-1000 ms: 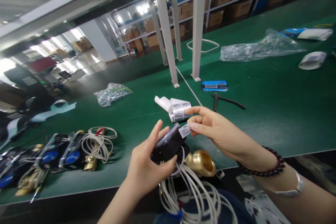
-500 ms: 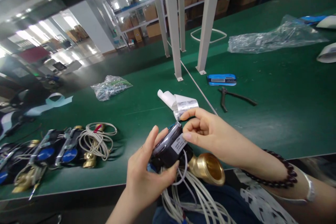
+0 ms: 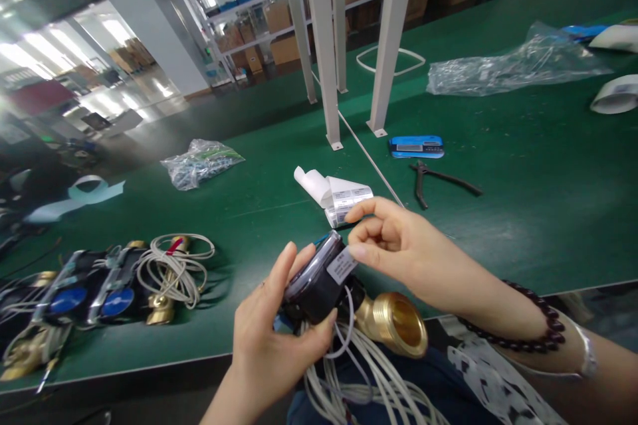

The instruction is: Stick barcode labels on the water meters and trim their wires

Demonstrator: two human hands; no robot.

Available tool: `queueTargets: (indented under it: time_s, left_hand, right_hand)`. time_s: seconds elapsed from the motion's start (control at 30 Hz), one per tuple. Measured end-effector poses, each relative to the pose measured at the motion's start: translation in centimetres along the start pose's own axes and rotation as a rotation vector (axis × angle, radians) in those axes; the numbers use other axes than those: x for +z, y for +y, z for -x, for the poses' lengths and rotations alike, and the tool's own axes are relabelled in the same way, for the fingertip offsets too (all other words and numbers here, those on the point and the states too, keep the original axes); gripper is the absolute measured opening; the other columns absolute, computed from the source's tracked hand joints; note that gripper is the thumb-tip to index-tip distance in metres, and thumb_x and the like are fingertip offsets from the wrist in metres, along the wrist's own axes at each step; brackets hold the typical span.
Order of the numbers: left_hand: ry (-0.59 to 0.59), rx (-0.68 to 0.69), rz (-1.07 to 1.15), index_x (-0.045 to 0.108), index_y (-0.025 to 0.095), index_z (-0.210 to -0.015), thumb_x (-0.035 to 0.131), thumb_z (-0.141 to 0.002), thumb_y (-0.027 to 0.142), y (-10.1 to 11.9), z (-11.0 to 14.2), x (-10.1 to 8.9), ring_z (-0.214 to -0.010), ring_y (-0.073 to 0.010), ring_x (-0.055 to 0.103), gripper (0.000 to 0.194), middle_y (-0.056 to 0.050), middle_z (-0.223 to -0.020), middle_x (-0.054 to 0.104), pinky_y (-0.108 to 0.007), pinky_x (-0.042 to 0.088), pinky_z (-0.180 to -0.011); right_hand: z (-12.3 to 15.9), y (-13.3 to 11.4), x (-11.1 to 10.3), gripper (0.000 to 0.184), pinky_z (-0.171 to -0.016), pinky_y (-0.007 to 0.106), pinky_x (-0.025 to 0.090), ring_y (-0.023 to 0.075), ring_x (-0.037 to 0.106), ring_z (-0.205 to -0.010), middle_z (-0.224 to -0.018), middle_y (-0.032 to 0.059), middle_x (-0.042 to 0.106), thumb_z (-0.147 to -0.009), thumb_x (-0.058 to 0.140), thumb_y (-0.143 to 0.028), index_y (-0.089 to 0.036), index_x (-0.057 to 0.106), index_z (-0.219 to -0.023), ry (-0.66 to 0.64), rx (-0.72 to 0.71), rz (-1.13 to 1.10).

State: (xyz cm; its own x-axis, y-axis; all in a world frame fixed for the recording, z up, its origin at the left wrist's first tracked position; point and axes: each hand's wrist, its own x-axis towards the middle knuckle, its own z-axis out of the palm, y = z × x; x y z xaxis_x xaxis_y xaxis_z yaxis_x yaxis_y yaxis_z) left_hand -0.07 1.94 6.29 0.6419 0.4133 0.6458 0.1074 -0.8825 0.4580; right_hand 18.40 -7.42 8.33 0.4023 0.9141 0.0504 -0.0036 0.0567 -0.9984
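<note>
Lower centre of frame: I see the left hand (image 3: 272, 332) clasping the meter (image 3: 312, 295), the right hand (image 3: 399, 246) pinching the label (image 3: 341, 266) at its side. Apparent step: labelling. Next: align, press flat.

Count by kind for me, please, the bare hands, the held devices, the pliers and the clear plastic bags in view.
Bare hands, left hand and right hand: 2
Held black device: 1
Pliers: 1
Clear plastic bags, left bag and right bag: 2
Total: 6
</note>
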Motion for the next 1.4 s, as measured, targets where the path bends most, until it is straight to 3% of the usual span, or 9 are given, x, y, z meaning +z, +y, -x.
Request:
queueTargets:
  time_s: [0.1, 0.23, 0.3, 0.73, 1.03, 1.23, 1.4]
  left_hand:
    - [-0.012, -0.001, 0.002, 0.029, 0.033, -0.145, 0.066, -0.074, 0.017, 0.1, 0.1, 0.1, -0.1, -0.0157, 0.067, 0.081, -0.001, -0.12, 0.066, -0.023, 0.053, -0.09]
    - [-0.009, 0.013, -0.022, 0.029, 0.033, -0.145, 0.065, -0.075, 0.019, 0.3, 0.0, 0.2, -0.096, -0.0162, 0.069, 0.081, -0.002, -0.117, 0.067, -0.024, 0.054, -0.088]
    - [0.0, 0.02, -0.031, 0.028, 0.033, -0.145, 0.065, -0.076, 0.02, 0.4, -0.1, 0.3, -0.096, -0.0156, 0.069, 0.08, -0.001, -0.117, 0.067, -0.023, 0.054, -0.087]
    - [0.023, 0.038, -0.026, 0.03, 0.032, -0.145, 0.064, -0.077, 0.021, 0.2, 0.1, 0.6, -0.099, -0.0135, 0.068, 0.077, -0.001, -0.118, 0.067, -0.019, 0.052, -0.089]
    - [-0.014, 0.057, -0.104, 0.027, 0.03, -0.146, 0.064, -0.079, 0.023, 0.6, -0.3, 0.3, -0.096, -0.016, 0.069, 0.077, -0.005, -0.115, 0.068, -0.023, 0.055, -0.085]
    - [-0.027, 0.105, -0.124, 0.026, 0.029, -0.146, 0.062, -0.08, 0.021, 1.0, -0.6, 0.5, -0.095, -0.0154, 0.069, 0.076, -0.005, -0.114, 0.069, -0.023, 0.056, -0.084]
    - [-0.039, 0.132, -0.099, 0.024, 0.03, -0.147, 0.062, -0.08, 0.019, 1.6, -0.8, 0.9, -0.098, -0.0139, 0.068, 0.078, -0.004, -0.115, 0.068, -0.021, 0.054, -0.087]
  right_hand:
    - [0.1, -0.5, -0.7, 0.034, -0.049, 0.022, 0.035, 0.0088, 0.044, -0.053, -0.064, -0.0054, 0.052, -0.069, 0.064, -0.027, -0.021, 0.046, -0.097, 0.056, -0.036, -0.051]
    - [0.4, -0.8, -0.1, 0.033, -0.05, 0.022, 0.034, 0.0087, 0.043, -0.054, -0.065, -0.005, 0.052, -0.07, 0.062, -0.027, -0.02, 0.044, -0.097, -0.13, 0.057, -0.067]
    - [0.5, -0.6, 0.4, 0.032, -0.051, 0.023, 0.034, 0.009, 0.042, -0.055, -0.066, -0.0047, 0.052, -0.07, 0.06, -0.027, -0.02, 0.044, -0.096, -0.165, 0.091, -0.05]
    - [0.6, 0.3, 0.7, 0.03, -0.05, 0.024, 0.033, 0.0098, 0.037, -0.053, -0.064, -0.0059, 0.052, -0.07, 0.055, -0.019, -0.021, 0.046, -0.099, -0.049, 0.042, 0.052]
    - [0.9, 0.3, 0.8, 0.025, -0.052, 0.023, 0.035, 0.0097, 0.041, -0.054, -0.064, -0.006, 0.053, -0.075, 0.054, -0.014, -0.022, 0.05, -0.098, 0.015, -0.007, 0.203]
    - [1.3, 0.2, 0.8, 0.028, -0.053, 0.021, 0.037, 0.0082, 0.041, -0.054, -0.065, -0.0076, 0.052, -0.073, 0.053, -0.009, -0.022, 0.044, -0.097, 0.019, -0.018, 0.079]
    - [2.2, 0.0, 0.6, 0.023, -0.055, 0.022, 0.043, 0.0098, 0.051, -0.057, -0.067, -0.006, 0.054, -0.075, 0.054, -0.012, -0.023, 0.043, -0.093, 0.096, -0.081, 0.018]
